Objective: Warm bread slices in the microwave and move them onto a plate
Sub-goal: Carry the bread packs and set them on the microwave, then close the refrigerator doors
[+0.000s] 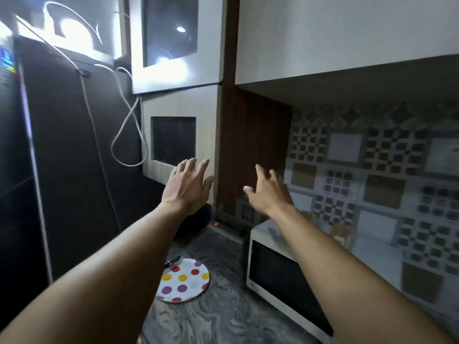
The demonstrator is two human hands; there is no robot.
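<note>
Far left stands a tall dark fridge [57,150], its top edge washed out by glare, w/ a white cable [126,115] looping down beside it toward the cabinets. Next over, two pale cabinet doors, one above the other, each w/ a dark glass panel; the lower cabinet door [178,105] sits right behind the left hand.

The left hand [187,186] is raised at arm's length, back to the camera, fingers spread and apart, holding nothing (there is a ring on one finger). Its fingertips overlap the lower edge of that door in the view; whether they touch it can't be told.

Below, on the grey marbled counter [218,316], lies a white plate [185,281] w/ red, yellow and purple dots. It is bare, no bread on it. A dark utensil-like thing pokes out at its far rim, too blurred to name. A small red light glows low at the back of the counter.

A dark wood panel [250,135] runs vertically between the cabinets and the patterned tile wall [372,175].

The right hand [269,192] is also up and out, fingers loosely fanned, empty, in front of the wood panel and tiles, well apart from the left hand.

Under the right forearm sits the white microwave [280,271], door closed, dark window (nothing readable inside). It stands just right of the plate, near but not touching. Something tan rests behind its top, by the tiles; blur makes it unclear whether that's the bread.
</note>
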